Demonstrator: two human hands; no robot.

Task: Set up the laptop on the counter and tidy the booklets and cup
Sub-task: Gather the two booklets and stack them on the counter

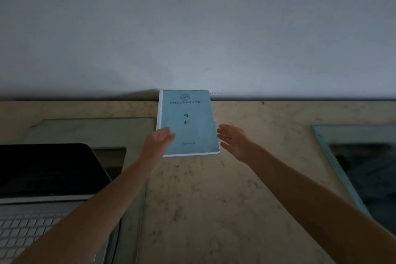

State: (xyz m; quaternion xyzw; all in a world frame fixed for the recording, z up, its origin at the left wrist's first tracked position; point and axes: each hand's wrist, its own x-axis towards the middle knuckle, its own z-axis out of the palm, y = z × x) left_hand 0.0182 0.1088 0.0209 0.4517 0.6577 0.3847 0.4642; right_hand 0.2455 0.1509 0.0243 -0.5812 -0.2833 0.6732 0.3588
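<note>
A light blue booklet (189, 122) with dark printed characters is at the back of the beige stone counter (214, 199), its far edge against the wall. My left hand (159, 138) grips its near left corner, thumb on the cover. My right hand (232, 139) hovers just right of the booklet, fingers spread, touching nothing. An open laptop (42, 178) with a dark screen and pale keyboard sits at the lower left. No cup is in view.
A plain grey wall (192, 28) rises right behind the counter. A glass panel with a dark opening (111, 156) lies under and behind the laptop. A blue-edged glass panel (342, 156) over a dark recess is at the right.
</note>
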